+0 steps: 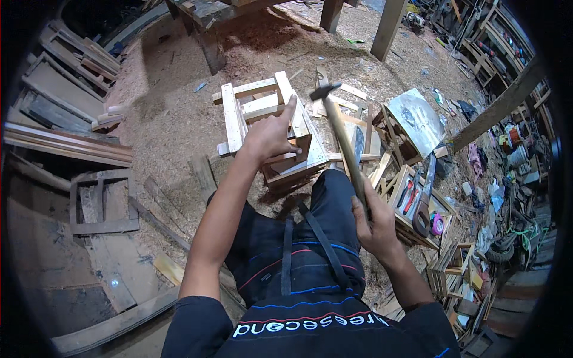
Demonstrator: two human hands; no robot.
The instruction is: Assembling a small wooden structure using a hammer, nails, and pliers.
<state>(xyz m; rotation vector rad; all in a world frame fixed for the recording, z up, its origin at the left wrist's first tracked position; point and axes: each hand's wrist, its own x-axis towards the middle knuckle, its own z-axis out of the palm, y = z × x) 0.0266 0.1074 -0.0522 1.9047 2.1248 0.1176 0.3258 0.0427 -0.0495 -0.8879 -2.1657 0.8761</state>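
A small pale wooden frame (231, 119), like a stool or box of slats, stands on the shavings-covered ground in front of my knees. My left hand (268, 136) is over its near right corner, index finger stretched along the right-hand rail and thumb spread apart. The other fingers of that hand are mostly hidden. In my right hand (375, 222) is a hammer (340, 128), gripped near the lower end of its wooden handle. Its dark metal head is raised, in this view to the right of the frame.
To the right lie a wooden tool box (401, 190) with pliers, a handsaw (425, 206) and a pink tape measure (438, 224). A metal-topped box (416, 122) stands beyond them. Wooden posts (389, 28) rise at the back; stacked boards (71, 149) line the left.
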